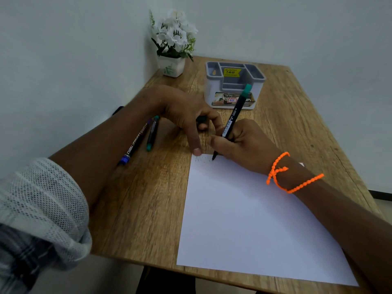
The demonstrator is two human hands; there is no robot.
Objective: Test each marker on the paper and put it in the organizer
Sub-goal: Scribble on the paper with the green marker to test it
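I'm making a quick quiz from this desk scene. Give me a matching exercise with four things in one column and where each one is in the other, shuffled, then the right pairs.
Things:
1. green-capped marker
2. blue-capped marker
3. organizer
4. flower pot

Places:
A. in the far left corner of the table, by the wall
B. lying on the wood left of the paper
C. held in the right hand, tip on the paper's far edge
D. standing beyond the hands, with a yellow price sticker

Pairs: 1-C, 2-B, 3-D, 4-A
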